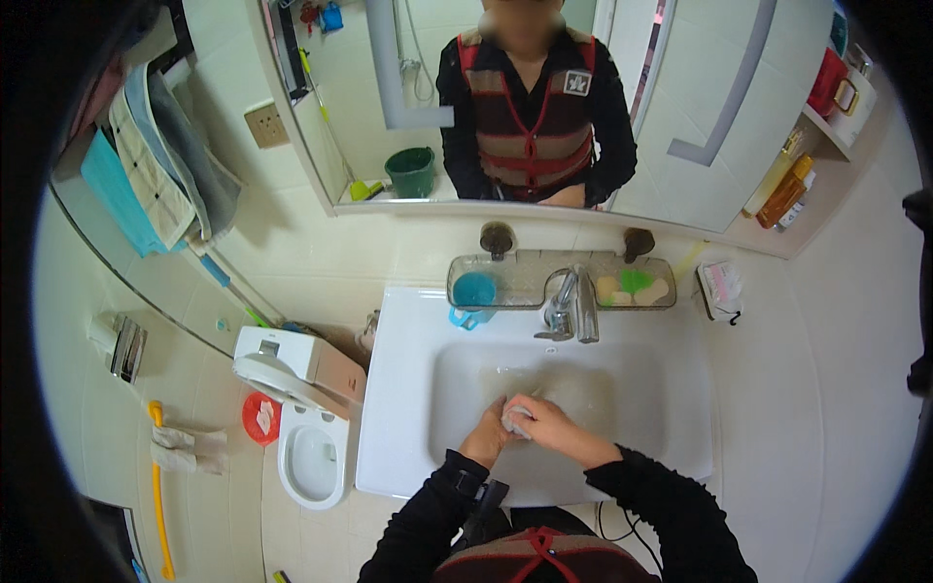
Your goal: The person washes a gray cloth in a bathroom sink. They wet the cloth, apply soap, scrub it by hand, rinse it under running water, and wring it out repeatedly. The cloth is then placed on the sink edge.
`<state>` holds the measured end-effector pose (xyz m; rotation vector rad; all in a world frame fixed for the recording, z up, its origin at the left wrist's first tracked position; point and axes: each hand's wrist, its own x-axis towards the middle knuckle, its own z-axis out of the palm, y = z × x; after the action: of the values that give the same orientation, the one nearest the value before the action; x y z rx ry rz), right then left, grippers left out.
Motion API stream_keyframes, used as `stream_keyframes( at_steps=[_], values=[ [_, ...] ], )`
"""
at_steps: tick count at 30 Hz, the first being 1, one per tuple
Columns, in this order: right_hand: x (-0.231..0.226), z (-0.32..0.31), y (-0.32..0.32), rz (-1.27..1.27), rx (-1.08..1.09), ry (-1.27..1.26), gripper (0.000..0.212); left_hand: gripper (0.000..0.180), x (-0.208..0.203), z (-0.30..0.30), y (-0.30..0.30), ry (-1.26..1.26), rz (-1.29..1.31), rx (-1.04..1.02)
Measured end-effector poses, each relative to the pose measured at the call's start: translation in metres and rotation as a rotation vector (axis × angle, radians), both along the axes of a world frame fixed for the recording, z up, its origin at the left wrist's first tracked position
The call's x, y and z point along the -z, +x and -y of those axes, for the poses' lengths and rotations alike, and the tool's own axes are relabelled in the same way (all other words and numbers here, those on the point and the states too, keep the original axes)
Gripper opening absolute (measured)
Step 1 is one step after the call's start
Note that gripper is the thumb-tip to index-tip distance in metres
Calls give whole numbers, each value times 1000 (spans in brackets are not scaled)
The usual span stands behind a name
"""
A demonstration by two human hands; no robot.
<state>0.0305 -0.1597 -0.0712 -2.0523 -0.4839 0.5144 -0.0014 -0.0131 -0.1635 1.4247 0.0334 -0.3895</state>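
Over the white washbasin (398, 418), both hands close around a small bunched-up, pale grey wad that looks like wet cloth (517, 420). My left hand (483, 437) grips it from the left, while my right hand (552, 428) presses on it from the right with curled fingers. Much of the wad is hidden by the fingers. Cloudy water (583, 394) lies in the bowl just beyond my hands. The chrome faucet (573, 309) stands at the basin's back edge, its spout apart from both hands.
Behind the basin, a clear shelf (525, 275) carries a blue cup (473, 290) and soap pieces (622, 288). A mirror (408, 155) hangs above. The toilet (313, 457), lid raised, and a red bin (260, 418) stand left. A soap holder (719, 289) is on the right wall.
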Motion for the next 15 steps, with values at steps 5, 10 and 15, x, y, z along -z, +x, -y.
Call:
stream_keyframes(
  at_steps=[5,10,15],
  values=[
    [30,-12,-2,-566,454,629,24,56,-14,11,6,399,289,153],
    [78,1,13,241,296,-89,28,24,-38,34,20,816,-39,8],
    [118,76,39,188,41,-344,22,30,16,22,52,-735,-691,-333]
  ],
)
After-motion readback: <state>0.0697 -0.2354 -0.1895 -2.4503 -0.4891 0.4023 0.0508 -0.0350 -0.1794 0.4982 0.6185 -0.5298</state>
